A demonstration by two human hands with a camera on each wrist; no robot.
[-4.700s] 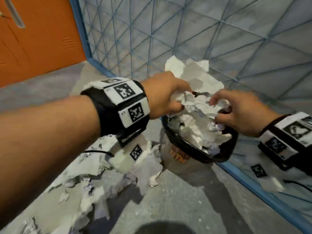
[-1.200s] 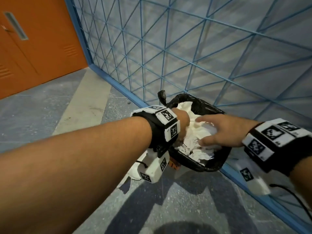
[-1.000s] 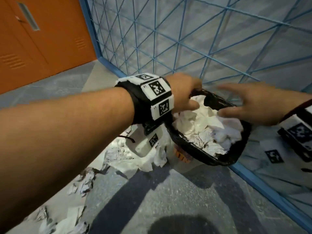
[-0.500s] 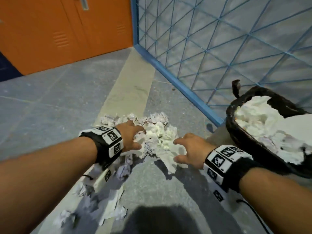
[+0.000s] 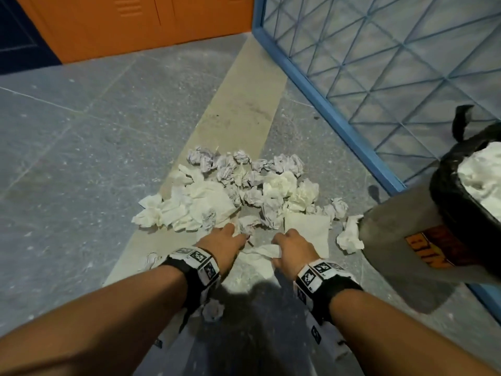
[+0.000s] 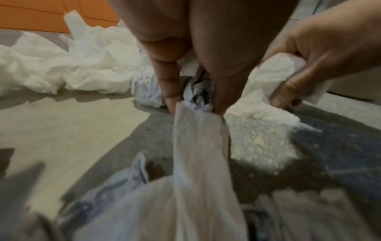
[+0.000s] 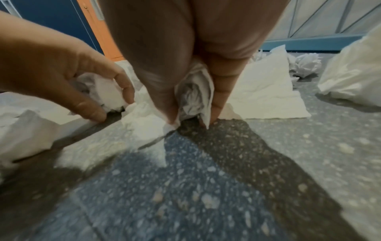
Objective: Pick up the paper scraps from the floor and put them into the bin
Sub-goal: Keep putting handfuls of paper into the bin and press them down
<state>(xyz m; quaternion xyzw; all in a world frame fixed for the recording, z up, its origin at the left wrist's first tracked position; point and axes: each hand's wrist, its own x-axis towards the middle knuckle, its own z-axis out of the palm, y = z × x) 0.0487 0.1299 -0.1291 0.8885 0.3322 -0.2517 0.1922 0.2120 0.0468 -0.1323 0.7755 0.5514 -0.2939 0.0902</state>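
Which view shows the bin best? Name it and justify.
The head view: the bin stands at the right by the blue frame, its black liner stuffed with white paper. The left wrist view shows at most a grey sliver at its right edge; the right wrist view shows none of it.

A speckled grey floor (image 5: 81, 137) is crossed by a beige strip (image 5: 238, 104) running toward the far edge. Orange locker doors (image 5: 135, 20) stand along the far side, a dark blue panel (image 5: 19, 33) at their left. A blue-framed lattice screen (image 5: 393, 55) lines the right side.
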